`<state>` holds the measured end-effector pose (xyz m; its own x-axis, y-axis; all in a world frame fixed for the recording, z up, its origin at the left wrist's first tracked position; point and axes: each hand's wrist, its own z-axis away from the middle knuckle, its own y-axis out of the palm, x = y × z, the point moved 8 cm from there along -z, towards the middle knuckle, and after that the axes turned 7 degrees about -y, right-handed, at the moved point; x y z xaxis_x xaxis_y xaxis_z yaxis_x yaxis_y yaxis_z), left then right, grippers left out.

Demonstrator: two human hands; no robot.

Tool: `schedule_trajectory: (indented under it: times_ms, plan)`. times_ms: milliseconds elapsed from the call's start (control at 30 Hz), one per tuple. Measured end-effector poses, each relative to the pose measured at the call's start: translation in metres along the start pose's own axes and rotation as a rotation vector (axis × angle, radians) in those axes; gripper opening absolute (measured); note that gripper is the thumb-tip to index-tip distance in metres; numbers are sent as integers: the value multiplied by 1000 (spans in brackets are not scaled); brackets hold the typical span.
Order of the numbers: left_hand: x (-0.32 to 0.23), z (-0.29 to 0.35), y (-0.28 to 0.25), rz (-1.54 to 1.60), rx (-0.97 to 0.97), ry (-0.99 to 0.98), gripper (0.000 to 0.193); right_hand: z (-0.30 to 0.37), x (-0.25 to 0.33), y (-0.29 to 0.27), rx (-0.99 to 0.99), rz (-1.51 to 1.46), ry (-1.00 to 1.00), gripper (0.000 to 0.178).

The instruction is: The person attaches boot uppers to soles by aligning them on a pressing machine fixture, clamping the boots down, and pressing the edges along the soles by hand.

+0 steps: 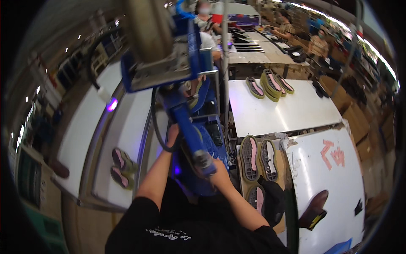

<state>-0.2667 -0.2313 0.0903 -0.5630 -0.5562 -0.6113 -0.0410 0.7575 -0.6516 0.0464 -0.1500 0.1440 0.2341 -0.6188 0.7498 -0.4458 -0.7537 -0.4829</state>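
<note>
Blue metal lever [189, 131] at frame centre looks heavy, stiff; right hand [214, 168] fingers clamped on its end grip, left hand [172, 134] wrapped higher up.

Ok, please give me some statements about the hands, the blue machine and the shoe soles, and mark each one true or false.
1. The right hand grips the blue lever of the machine. True.
2. The left hand rests on the white table. False: it is up at the blue machine.
3. Two shoe soles lie side by side, tread up, right of the machine. True.
4. The far white table carries no soles. False: several olive-rimmed soles lie at its far edge.
5. A brown shoe lies at the lower right. True.
</note>
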Motion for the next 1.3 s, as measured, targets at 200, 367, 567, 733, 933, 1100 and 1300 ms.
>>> schedule_trajectory:
  times_ms: [200, 367, 567, 733, 933, 1100, 1300]
  plan:
    - [-47, 12, 8, 83, 265, -120, 40, -6, -15, -5, -34, 104, 49, 47]
    - [-39, 7, -10, 192, 310, -159, 39, -17, 14, -14, 19, 53, 141, 44]
    - [-23, 2, 8, 226, 361, -129, 38, -13, 7, -7, -8, 184, 163, 45]
    - [-33, -2, 6, 292, 300, -11, 34, -10, 7, -6, 59, 184, 182, 62]
    - [-16, 7, 15, 198, 270, -63, 29, 5, -18, 8, -77, 95, 59, 57]
    - [13, 5, 33, 507, 306, -26, 40, 29, -80, 41, -53, -87, 279, 65]
    - [22, 3, 43, 625, 319, -98, 59, 23, -62, 28, 0, 42, 311, 47]
